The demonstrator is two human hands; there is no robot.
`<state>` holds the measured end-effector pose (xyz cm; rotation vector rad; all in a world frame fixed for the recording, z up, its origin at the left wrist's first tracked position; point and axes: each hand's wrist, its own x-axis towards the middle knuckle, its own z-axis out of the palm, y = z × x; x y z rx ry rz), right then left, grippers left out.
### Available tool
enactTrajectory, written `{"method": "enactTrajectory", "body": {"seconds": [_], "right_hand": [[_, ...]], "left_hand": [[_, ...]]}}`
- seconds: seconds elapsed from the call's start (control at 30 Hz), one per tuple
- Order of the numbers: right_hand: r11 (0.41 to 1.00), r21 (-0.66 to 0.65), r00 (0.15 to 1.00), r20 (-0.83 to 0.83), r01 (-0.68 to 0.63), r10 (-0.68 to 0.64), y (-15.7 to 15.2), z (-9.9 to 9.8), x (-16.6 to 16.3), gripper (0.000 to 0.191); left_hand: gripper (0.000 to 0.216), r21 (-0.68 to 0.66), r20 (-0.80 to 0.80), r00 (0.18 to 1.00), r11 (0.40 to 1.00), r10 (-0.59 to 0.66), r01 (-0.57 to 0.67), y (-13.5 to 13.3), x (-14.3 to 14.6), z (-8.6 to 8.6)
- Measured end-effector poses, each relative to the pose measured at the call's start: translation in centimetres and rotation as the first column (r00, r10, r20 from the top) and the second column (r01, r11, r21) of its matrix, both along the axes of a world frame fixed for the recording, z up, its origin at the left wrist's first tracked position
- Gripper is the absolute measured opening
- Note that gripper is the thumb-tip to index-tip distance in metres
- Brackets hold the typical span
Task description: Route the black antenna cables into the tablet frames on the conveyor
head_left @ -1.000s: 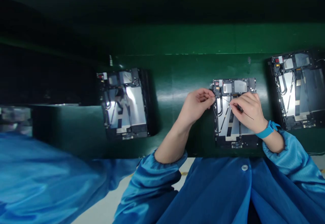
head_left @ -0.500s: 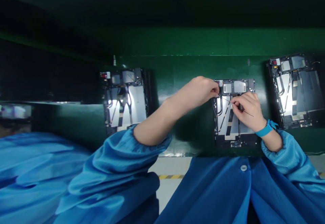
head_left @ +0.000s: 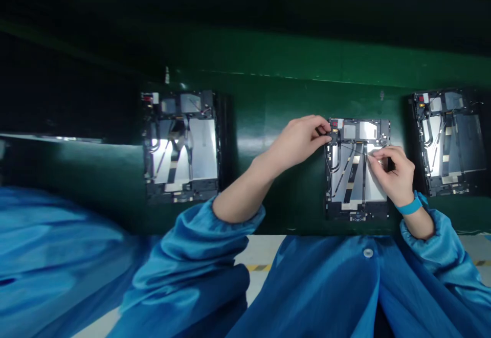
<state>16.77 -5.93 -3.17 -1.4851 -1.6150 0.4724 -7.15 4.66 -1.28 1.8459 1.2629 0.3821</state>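
A tablet-like electronic device with its inside exposed lies flat on the green bench in front of me. My left hand is at its upper left corner, thumb and index fingertips apart at the edge beside a small red part. Between the thumb and fingers of my right hand is a thin dark wire. It runs left across the upper part of the device toward the corner by my left hand, and a loose end shows past my right fingers. A blue band circles my right wrist.
Similar opened devices lie on the bench, one to the left and one to the right. A person's blue sleeve shows at the lower left. The bench's front edge runs just below the devices.
My right hand has moved right and slightly down, with the wire drawn out longer across the device. My left fingertips have parted at the corner. The view has shifted slightly.
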Motion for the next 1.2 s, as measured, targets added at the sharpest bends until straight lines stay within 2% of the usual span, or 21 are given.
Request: {"method": "enactTrajectory", "body": {"seconds": [0.1,0.2,0.27,0.33,0.43,0.5,0.6,0.7,0.77,0.87,0.97,1.07,1.13,1.2], "right_hand": [[0.999,-0.009,0.998,-0.045,0.043,-0.044,-0.8,-0.3,-0.9,0.009],[1.0,-0.016,1.0,-0.024,-0.019,0.019,-1.1,-0.3,-2.1,0.008],[0.995,-0.025,0.996,-0.014,-0.093,0.093,-0.9,0.0,-2.4,0.009],[0.994,-0.04,0.994,0.014,-0.104,0.105,-0.2,0.3,-2.3,0.01],[0.999,-0.04,0.99,0.138,-0.025,0.03,1.5,0.9,-2.1,0.01],[1.0,-0.028,0.97,0.243,-0.01,0.017,2.6,1.2,-2.2,0.012],[0.995,-0.049,0.926,0.364,-0.091,0.103,3.3,1.5,-2.3,0.018],[0.984,-0.053,0.9,0.397,-0.17,0.177,2.7,1.6,-1.9,0.018],[0.984,-0.046,0.918,0.355,-0.17,0.175,2.1,1.5,-1.2,0.017],[0.986,-0.085,0.968,0.195,-0.141,0.156,1.2,1.1,-0.4,0.012],[0.991,-0.122,0.998,0.043,-0.05,0.055,0.7,0.5,-0.2,0.005],[0.984,-0.172,0.998,-0.023,0.05,-0.055,0.7,-0.1,-0.6,0.002],[0.974,-0.211,0.993,-0.065,0.083,-0.099,0.7,-0.5,-0.9,0.003],[0.968,-0.23,0.986,-0.108,0.103,-0.13,0.7,-0.8,-1.1,0.005]], "left_hand": [[0.019,-0.14,0.136,0.977,0.98,0.161,-0.142,-1.8,-1.3,-1.3],[0.024,-0.195,0.164,0.955,0.957,0.246,-0.213,-3.0,-2.9,-1.8],[0.023,-0.156,0.104,0.959,0.957,0.263,-0.246,-3.6,-3.6,-1.4],[0.021,-0.019,0.007,0.965,0.965,0.261,-0.261,-4.5,-3.5,-0.5],[0.017,0.209,-0.164,0.97,0.967,0.179,-0.144,-6.5,-1.5,0.7],[0.014,0.292,-0.3,0.947,0.956,0.117,-0.025,-7.7,0.5,1.1],[0.006,0.354,-0.474,0.872,0.933,0.125,0.059,-8.8,3.2,1.0],[0.01,0.365,-0.533,0.833,0.929,0.15,0.066,-9.0,4.4,0.6],[0.013,0.372,-0.522,0.839,0.926,0.156,0.059,-9.0,4.4,0.3],[0.02,0.381,-0.455,0.877,0.924,0.155,0.034,-9.4,3.9,0.1],[0.031,0.429,-0.362,0.909,0.902,0.208,-0.036,-9.6,3.7,0.2],[0.038,0.501,-0.267,0.934,0.862,0.238,-0.076,-9.0,4.0,0.4],[0.034,0.485,-0.222,0.964,0.874,0.146,-0.021,-8.0,4.4,0.3],[0.024,0.412,-0.178,0.984,0.909,0.009,0.066,-6.6,4.7,0.0]]}}
